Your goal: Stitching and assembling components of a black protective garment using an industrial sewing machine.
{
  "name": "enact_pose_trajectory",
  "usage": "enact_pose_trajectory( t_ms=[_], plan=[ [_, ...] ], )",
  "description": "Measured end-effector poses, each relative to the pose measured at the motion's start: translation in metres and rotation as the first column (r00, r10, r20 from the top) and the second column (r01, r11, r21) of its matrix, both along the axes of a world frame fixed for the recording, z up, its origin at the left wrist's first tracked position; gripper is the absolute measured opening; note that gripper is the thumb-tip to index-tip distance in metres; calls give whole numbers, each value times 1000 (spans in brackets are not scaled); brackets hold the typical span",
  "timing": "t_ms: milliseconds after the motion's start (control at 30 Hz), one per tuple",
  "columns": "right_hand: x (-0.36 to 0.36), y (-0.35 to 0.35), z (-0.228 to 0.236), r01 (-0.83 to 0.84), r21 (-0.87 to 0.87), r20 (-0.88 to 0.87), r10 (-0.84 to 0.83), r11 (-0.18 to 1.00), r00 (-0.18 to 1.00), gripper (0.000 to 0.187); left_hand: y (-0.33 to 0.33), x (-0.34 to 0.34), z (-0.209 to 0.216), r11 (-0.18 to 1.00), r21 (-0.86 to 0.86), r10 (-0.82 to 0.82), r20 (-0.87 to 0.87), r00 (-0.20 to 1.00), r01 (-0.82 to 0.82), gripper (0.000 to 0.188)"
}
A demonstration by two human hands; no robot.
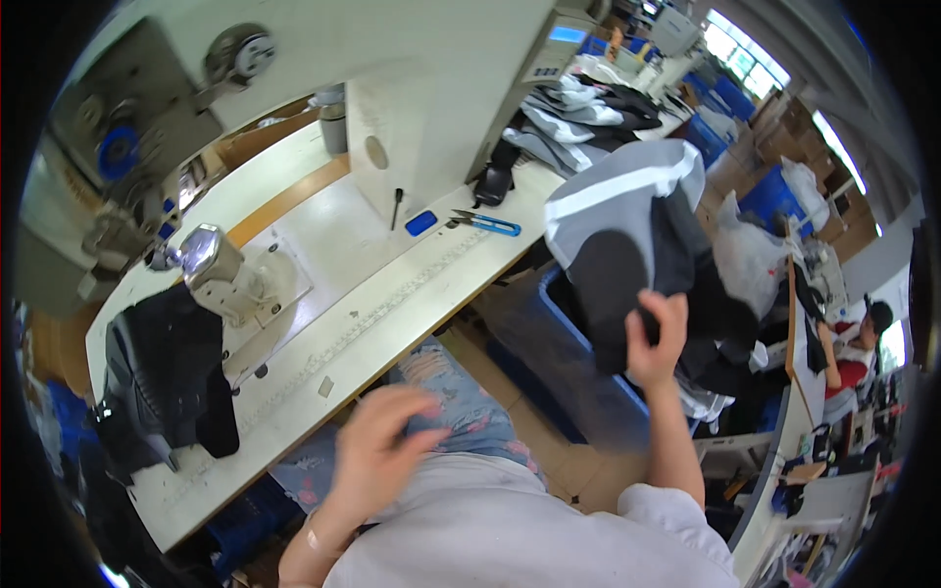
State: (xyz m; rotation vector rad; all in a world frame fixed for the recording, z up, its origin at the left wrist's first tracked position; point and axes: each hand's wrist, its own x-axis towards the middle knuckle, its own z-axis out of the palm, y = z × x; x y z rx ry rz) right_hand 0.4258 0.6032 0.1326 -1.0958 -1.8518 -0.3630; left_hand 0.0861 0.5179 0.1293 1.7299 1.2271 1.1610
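Observation:
My right hand (662, 345) is closed on a grey and black fabric piece (610, 269) with a white stripe. The piece hangs over a blue bin (618, 407) to the right of the table. My left hand (377, 453) is smeared by motion above my lap, fingers apart and nothing seen in it. On the table's left part, a black fabric piece (162, 367) lies beside the foot of a white sewing machine (221, 274). Blue-handled thread snips (493, 224) rest near the table's front edge.
A small blue block (420, 223), a dark slim tool (397, 209) and a black item (493, 184) lie by the machine's column. Grey and black fabric is heaped (573, 113) farther back. At the far right a person (863, 343) sits by another table.

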Motion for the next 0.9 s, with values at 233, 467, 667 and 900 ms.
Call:
enact_pose_trajectory(
  t_ms=[233,467,667,900],
  plan=[
    [-92,-55,-23,-609,-156,55,623,778,781,31,55,81,-6,1000,-1,21,56,998,-21,49],
    [-101,-60,-29,-634,-412,-16,690,655,723,28,41,86,-13,990,-118,129,482,867,-82,30],
    [-131,-59,1,-564,-410,183,670,717,719,20,28,59,-9,966,-229,242,629,739,-121,23],
    [-163,-38,47,-110,-228,48,124,967,991,56,39,71,-11,898,58,422,175,890,-437,31]
  ],
)
